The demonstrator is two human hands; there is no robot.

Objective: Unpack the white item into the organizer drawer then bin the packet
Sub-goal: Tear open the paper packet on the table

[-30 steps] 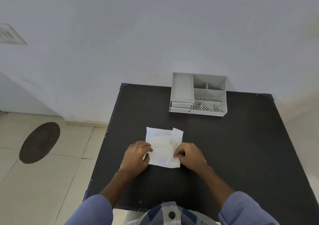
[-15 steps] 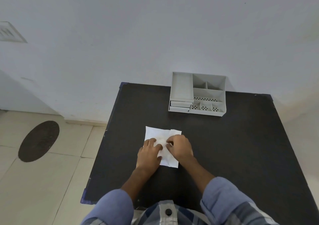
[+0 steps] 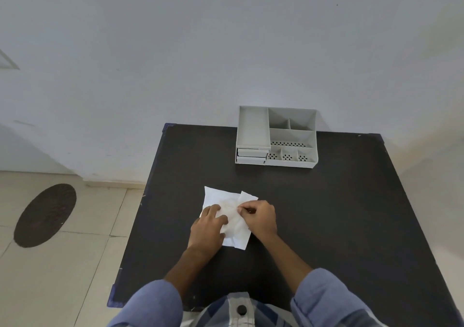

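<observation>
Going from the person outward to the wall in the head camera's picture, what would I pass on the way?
Blue sleeves → hands, left hand and right hand, on the white packet → bare black table → grey organizer → wall.

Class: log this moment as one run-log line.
left hand: pressing flat white paper packet | right hand: pinching packet | grey plastic organizer: drawers shut | packet unopened
</observation>
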